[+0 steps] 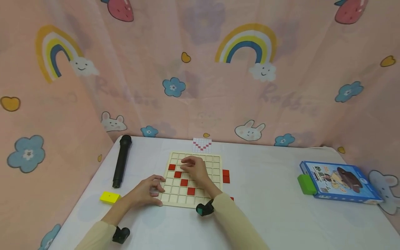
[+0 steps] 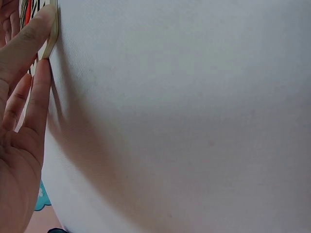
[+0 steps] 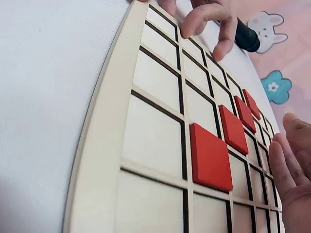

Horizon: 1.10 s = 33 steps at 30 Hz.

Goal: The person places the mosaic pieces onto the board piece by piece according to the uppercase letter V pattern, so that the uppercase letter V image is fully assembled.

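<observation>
A cream grid board (image 1: 168, 198) lies on the table, with several red square tiles (image 1: 191, 191) set in a diagonal line of its cells. At the board's front left corner, my left hand (image 1: 145, 190) touches the edge with its thumb and fingers (image 2: 41, 92). My right hand (image 1: 197, 171) is over the middle of the board, fingers slightly bent and no tile visible between them. In the right wrist view its fingers (image 3: 286, 165) appear beyond the tile row. More red tiles (image 1: 226, 176) lie beside the board's right edge.
Behind the board stands a small card (image 1: 202, 145) with a red V-shaped grid pattern. A black microphone (image 1: 122, 161) and a yellow block (image 1: 110, 197) lie at the left. At the right are a blue box (image 1: 340, 182) and a green block (image 1: 306, 184).
</observation>
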Available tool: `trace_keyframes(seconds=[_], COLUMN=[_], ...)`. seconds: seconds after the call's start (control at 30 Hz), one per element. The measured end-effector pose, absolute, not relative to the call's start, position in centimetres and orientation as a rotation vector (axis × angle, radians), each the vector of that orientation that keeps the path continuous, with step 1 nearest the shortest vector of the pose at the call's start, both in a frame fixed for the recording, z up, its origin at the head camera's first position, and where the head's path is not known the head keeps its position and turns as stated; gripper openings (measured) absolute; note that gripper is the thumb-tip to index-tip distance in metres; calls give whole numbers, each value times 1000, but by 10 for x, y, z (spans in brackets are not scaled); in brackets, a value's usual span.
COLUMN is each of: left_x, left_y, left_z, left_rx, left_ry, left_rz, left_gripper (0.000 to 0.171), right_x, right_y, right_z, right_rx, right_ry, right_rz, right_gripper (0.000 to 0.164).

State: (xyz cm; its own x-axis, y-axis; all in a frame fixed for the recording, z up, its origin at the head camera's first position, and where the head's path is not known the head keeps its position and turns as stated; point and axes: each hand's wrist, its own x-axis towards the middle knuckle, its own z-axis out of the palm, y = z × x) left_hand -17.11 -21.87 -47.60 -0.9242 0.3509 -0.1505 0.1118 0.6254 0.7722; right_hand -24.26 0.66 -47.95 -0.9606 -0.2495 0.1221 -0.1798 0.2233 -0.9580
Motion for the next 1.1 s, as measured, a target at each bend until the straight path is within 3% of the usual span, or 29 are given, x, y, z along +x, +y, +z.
trace_keyframes(seconds=[0.27,0.7,1.1], left_x=[-169,-171,-169], left_y=[-218,-219,-221], left_z=[-475,-477,-474], left_rx=[351,394,441], left_ry=[2561,2548,2535], left_rz=[1192,1215,1230], left_gripper=[27,28,29], right_x=[-230,-188,-148], right_y=[51,133,180], right_z=[-476,-472,-478], right_rx=[-459,-104,-185], right_ry=[2399,2445,2578], right_rz=[-1919,-1810,-1466], right_gripper=[22,24,27])
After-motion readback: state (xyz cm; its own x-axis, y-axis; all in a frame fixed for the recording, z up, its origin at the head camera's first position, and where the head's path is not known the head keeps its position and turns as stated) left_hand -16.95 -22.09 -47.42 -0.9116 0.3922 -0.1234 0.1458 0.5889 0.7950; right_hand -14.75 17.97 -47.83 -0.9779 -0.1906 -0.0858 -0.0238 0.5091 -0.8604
